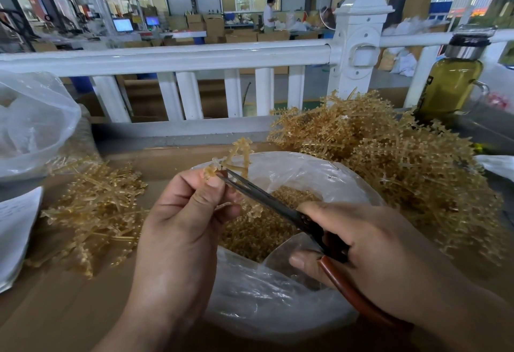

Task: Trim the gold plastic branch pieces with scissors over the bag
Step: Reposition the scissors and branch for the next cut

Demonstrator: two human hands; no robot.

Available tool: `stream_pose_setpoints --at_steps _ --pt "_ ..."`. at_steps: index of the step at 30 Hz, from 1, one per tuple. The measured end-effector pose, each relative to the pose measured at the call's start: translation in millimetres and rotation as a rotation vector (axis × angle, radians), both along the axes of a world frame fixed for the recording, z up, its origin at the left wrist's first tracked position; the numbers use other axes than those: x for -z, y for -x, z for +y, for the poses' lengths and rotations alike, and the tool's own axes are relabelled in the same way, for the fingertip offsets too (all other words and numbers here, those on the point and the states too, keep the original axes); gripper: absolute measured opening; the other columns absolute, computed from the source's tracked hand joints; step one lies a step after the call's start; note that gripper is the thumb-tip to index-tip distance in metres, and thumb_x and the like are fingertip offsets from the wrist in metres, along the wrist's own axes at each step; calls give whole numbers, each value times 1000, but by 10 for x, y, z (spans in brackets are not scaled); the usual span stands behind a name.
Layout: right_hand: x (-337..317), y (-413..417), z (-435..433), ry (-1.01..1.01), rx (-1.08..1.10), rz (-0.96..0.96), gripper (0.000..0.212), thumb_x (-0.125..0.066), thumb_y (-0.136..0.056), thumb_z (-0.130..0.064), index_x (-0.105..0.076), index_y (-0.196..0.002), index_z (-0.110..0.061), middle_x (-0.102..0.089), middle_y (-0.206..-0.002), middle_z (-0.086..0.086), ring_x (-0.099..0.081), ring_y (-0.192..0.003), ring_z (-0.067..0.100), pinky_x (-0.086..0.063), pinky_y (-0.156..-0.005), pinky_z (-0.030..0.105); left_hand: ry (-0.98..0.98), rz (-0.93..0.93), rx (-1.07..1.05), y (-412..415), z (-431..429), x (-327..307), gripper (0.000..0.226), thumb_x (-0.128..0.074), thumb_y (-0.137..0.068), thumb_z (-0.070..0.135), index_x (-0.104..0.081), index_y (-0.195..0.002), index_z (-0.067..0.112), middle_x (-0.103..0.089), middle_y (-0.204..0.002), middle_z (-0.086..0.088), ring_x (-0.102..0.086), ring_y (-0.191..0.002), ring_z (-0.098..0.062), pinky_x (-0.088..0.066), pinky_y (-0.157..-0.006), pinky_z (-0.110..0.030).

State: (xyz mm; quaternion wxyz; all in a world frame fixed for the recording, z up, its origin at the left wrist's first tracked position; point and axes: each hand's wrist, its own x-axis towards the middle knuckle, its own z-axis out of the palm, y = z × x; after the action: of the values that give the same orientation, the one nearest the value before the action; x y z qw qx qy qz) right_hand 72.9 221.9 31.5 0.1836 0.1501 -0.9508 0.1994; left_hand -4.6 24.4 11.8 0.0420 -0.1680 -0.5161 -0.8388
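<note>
Bag (278, 310) mouth open at centre, reachable from 6 o'clock. Untrimmed branch heap (389, 156) blocks 2 o'clock, smaller branch pile (94, 212) 9 o'clock, white railing (167, 56) closes 12. Bare bench (55, 310) at 7.

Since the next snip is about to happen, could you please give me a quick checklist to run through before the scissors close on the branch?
1. Branch piece held firmly in the left hand: ok, pinched between thumb and fingers.
2. Scissors gripped by the right hand: ok.
3. Blade tips at the branch: ok, they meet it right beside the thumb.
4. Left fingertips clear of the blades: not ok, the thumb sits very close to the tips.
5. Cut point over the open bag: ok, roughly above its far rim.
6. Room in the bag for more trimmings: ok, not full.
</note>
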Motion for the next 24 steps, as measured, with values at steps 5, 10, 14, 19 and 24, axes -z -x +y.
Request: stream_pose_setpoints --at_steps 5,10,14,19,24 --pt "12 -2 -13 16 25 23 38 -52 -86 -66 -62 -103 -34 -44 -64 -24 -49 -60 -4 -34 -49 13 10 22 -28 -11 5 -9 16 -63 -84 22 -68 -70 26 -66 -78 -2 -63 -76 -12 -54 -67 -24" --pt "17 9 -20 59 28 18 34 -53 -86 -65 -63 -99 -35 -45 -63 -26 -50 -60 -8 -33 -51 10 3 8 -7 -19 15 -14 14 -64 -84 25 -68 -70 25 -65 -77 -4 -63 -77 -13 -54 -67 -23" --pt "37 23 -2 53 40 13 39 -52 -84 -68 -63 -95 -31 -50 -61 -20 -53 -58 -2 -37 -49 16 -2 -4 -4 -15 12 -11 13 -65 -83 27 -69 -71 25 -66 -77 -4 -64 -77 -12 -54 -67 -23" --pt "38 17 -4 40 49 14 39 -51 -84 -67 -64 -96 -32 -49 -60 -20 -53 -58 -3 -36 -48 12 -18 -23 9 -16 15 -16 14 -65 -83 26 -68 -69 25 -65 -75 -2 -64 -76 -12 -54 -67 -23" --pt "38 16 -19 46 54 8 40 -50 -85 -67 -66 -96 -32 -49 -59 -19 -53 -58 -2 -35 -50 10 -41 -54 16 -36 28 -14 18 -67 -85 24 -65 -68 25 -62 -74 -2 -63 -73 -11 -53 -66 -23"
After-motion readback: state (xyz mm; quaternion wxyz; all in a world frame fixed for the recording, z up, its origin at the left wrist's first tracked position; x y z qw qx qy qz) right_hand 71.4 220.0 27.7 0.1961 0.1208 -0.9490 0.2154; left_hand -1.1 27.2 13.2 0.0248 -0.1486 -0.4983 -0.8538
